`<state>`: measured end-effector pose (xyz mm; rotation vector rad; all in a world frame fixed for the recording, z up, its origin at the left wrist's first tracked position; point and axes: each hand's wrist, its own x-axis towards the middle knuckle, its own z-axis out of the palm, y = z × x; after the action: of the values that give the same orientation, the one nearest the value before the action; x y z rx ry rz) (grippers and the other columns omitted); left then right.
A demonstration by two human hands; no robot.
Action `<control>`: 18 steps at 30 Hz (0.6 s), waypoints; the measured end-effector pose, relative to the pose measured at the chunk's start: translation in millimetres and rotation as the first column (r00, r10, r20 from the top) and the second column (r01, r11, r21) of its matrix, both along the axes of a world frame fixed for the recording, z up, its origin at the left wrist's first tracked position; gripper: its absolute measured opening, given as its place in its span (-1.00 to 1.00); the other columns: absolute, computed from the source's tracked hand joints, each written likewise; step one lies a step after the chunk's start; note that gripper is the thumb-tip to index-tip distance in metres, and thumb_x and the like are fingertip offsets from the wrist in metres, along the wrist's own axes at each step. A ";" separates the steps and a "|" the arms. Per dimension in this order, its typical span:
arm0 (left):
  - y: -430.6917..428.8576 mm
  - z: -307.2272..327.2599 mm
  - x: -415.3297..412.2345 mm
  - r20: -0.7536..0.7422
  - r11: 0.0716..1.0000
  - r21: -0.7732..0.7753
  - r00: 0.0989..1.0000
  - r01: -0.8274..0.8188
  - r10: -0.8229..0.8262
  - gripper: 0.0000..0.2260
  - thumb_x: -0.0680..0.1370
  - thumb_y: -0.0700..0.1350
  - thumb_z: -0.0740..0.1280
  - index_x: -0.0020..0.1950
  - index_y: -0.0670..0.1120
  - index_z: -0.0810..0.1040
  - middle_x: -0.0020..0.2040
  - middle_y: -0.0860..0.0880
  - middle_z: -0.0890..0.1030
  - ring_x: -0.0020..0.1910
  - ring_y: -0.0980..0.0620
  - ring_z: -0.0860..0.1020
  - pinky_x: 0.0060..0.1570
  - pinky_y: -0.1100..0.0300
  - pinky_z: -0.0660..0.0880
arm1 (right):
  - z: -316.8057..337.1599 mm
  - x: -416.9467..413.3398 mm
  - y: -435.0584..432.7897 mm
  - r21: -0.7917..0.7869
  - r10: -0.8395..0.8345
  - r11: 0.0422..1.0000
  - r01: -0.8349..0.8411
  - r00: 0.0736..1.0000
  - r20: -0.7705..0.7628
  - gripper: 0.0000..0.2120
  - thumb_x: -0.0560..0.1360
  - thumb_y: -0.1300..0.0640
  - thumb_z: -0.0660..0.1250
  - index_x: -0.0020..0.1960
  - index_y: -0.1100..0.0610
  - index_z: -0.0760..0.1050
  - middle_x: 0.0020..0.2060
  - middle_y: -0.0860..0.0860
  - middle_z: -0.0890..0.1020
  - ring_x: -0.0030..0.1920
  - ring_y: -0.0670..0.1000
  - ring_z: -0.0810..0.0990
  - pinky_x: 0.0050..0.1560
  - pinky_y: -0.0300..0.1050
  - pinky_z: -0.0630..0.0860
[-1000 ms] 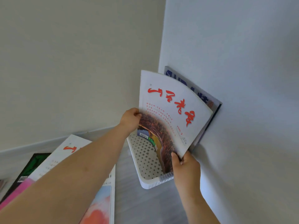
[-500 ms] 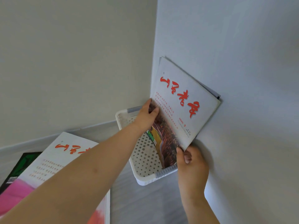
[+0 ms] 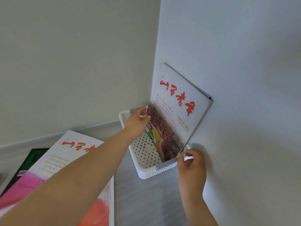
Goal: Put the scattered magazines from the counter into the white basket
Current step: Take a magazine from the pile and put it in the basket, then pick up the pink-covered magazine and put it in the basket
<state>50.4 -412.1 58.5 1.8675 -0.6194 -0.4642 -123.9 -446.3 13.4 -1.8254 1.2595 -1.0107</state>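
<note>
Two magazines lie on the counter (image 3: pixel 151 201) at eight o'clock, the pink magazine (image 3: pixel 65 160) overlapping the dark magazine (image 3: pixel 33 158). The left hand (image 3: pixel 136 124) grips the left edge of the upright magazine (image 3: pixel 177 110), which stands in the white basket (image 3: pixel 146 173) against the wall; the right hand (image 3: pixel 192 167), at five o'clock, pinches its lower corner.

Grey counter (image 3: pixel 146 201): white basket (image 3: pixel 146 175) is set against the right wall (image 3: pixel 244 144); pink-covered magazine (image 3: pixel 53 160) is laid flat at left, overlapping black-green magazine (image 3: pixel 33 159).

Rear magazine (image 3: pixel 209 97) mostly behind front magazine (image 3: pixel 179 98)
</note>
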 end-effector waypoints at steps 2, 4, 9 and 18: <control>30.2 3.7 -4.8 0.030 0.998 -0.048 0.998 -0.047 0.049 -0.72 0.54 -0.18 0.22 0.25 -0.17 0.44 0.18 -0.16 0.55 -0.02 0.07 0.46 -0.33 0.55 0.37 | 5.5 -5.4 14.2 -0.062 0.026 0.998 -0.026 1.000 0.003 -0.86 0.41 0.25 0.32 -0.04 0.14 0.43 -0.19 0.00 0.49 -0.35 -0.02 0.44 -0.39 -0.35 0.25; 71.1 5.5 -10.0 0.035 0.993 -0.080 0.995 -0.088 0.091 -0.79 0.53 -0.21 0.23 0.14 -0.16 0.51 0.02 -0.13 0.60 -0.07 0.08 0.53 -0.25 0.54 0.36 | 11.7 -8.4 32.5 -0.114 0.079 0.990 -0.077 0.997 0.009 -0.84 0.40 0.29 0.31 -0.04 0.15 0.44 -0.14 -0.04 0.45 -0.29 0.02 0.48 -0.38 -0.33 0.27; 188.9 -10.2 -6.8 0.064 0.963 0.033 0.962 -0.267 0.264 -0.87 0.52 -0.24 0.22 -0.05 -0.07 0.54 -0.16 -0.04 0.59 -0.14 0.05 0.53 -0.19 0.29 0.38 | 15.5 0.8 93.9 -0.219 0.257 0.938 -0.267 0.964 -0.071 -0.78 0.33 0.39 0.34 -0.04 0.23 0.49 -0.07 0.14 0.57 -0.03 0.17 0.53 -0.14 -0.09 0.46; 352.2 -57.2 7.3 0.106 0.822 0.416 0.918 -0.389 0.381 -0.62 0.49 -0.24 0.26 0.31 -0.15 0.39 0.26 -0.15 0.49 0.01 -0.12 0.57 -0.05 0.11 0.53 | -34.6 33.3 200.4 0.130 0.667 0.669 -0.731 0.515 -0.539 -0.50 0.52 -0.07 0.09 0.41 -0.03 0.05 0.49 -0.03 0.03 0.47 -0.02 -0.01 0.44 -0.12 0.03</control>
<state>57.7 -59.9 1.3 2.3528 -0.1326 -0.3291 -90.6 -245.8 -21.2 -2.5112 0.5743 -0.0730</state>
